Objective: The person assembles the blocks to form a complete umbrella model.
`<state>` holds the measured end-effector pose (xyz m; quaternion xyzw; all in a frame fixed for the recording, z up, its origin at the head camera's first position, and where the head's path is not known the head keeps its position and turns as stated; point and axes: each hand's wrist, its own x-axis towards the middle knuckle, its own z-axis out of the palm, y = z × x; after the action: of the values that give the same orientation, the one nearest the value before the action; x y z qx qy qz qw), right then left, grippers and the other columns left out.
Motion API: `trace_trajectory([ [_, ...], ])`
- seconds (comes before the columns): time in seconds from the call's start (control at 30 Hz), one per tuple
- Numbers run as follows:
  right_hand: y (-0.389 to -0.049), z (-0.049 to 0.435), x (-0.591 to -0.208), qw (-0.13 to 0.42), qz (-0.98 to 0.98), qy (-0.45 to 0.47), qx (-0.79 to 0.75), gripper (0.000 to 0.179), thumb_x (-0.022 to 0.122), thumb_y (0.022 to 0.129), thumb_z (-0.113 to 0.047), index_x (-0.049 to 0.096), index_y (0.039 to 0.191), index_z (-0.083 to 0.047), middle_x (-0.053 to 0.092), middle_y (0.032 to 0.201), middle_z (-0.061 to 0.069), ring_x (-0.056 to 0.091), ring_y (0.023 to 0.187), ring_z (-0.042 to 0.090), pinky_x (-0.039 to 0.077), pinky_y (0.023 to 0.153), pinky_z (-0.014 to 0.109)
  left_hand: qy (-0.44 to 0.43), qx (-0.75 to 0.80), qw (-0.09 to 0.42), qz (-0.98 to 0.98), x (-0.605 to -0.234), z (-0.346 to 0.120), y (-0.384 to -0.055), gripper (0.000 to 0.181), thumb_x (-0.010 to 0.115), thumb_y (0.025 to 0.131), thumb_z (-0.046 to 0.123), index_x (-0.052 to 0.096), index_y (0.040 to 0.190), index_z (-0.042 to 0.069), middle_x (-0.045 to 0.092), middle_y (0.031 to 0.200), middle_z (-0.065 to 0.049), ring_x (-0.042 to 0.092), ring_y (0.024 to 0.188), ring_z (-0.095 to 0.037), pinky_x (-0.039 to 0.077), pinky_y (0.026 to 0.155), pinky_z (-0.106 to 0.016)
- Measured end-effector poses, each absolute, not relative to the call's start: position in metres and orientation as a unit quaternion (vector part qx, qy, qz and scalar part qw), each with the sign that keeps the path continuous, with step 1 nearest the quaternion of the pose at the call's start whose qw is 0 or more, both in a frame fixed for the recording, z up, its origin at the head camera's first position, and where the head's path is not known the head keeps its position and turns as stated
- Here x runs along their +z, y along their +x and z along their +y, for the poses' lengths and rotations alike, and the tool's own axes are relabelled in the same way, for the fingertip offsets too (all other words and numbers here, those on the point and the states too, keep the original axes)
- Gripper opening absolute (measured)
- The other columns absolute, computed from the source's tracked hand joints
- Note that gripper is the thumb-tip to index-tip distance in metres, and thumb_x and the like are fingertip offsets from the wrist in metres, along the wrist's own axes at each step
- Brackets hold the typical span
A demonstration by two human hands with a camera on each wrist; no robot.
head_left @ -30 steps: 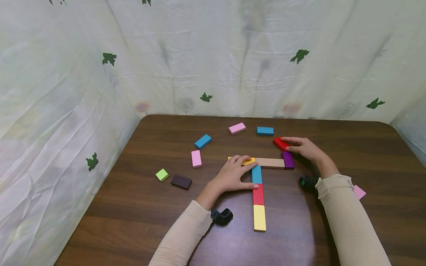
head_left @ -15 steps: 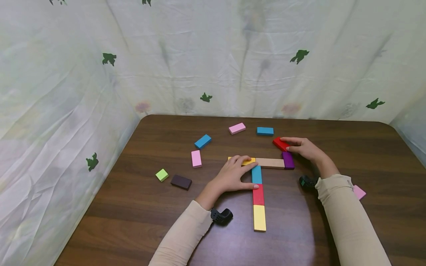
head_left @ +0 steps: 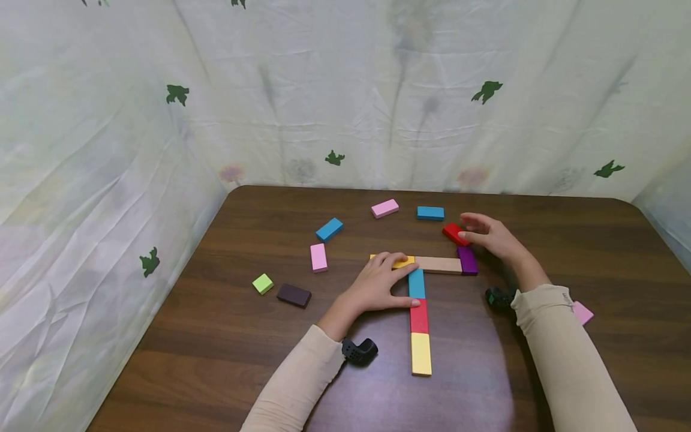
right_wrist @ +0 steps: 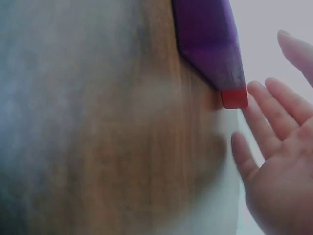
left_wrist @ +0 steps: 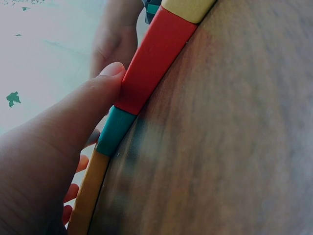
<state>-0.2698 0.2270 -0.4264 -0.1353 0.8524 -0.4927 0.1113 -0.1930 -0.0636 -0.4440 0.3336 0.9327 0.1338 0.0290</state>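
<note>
Red rectangular block (head_left: 452, 231) sits by purple rectangular block's (head_left: 467, 261) far end, short of brown wood-grain desk's (head_left: 583, 252) far edge. Right hand (head_left: 495, 239) beside red, grip wide; left hand (head_left: 373, 287) spread wide, touching multicoloured block line (head_left: 419, 318).

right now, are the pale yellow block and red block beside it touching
Touching: the left wrist view shows the red block and pale yellow block meeting end to end, no gap visible.

A red block (head_left: 454, 233) lies slanted, its near end by the purple block (head_left: 467, 261).
</note>
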Motion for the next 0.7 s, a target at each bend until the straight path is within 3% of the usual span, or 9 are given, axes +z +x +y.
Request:
trace_trajectory([
  [0.7,-0.281,0.204,-0.406,0.058,0.853,-0.146,-0.498,0.065,0.063,0.085,-0.023,0.030,0.137,0.000,0.029,0.140,0.019,0.024,0.128,0.035,0.019,0.102,0.048,0.332,0.135,0.033,0.933,-0.444,-0.064,-0.193,0.080,0.045,0.072,0.073,0.031,0.140,0.032,0.031,0.136,0.002,0.022,0.124,-0.020,0.023,0.101,-0.041],
])
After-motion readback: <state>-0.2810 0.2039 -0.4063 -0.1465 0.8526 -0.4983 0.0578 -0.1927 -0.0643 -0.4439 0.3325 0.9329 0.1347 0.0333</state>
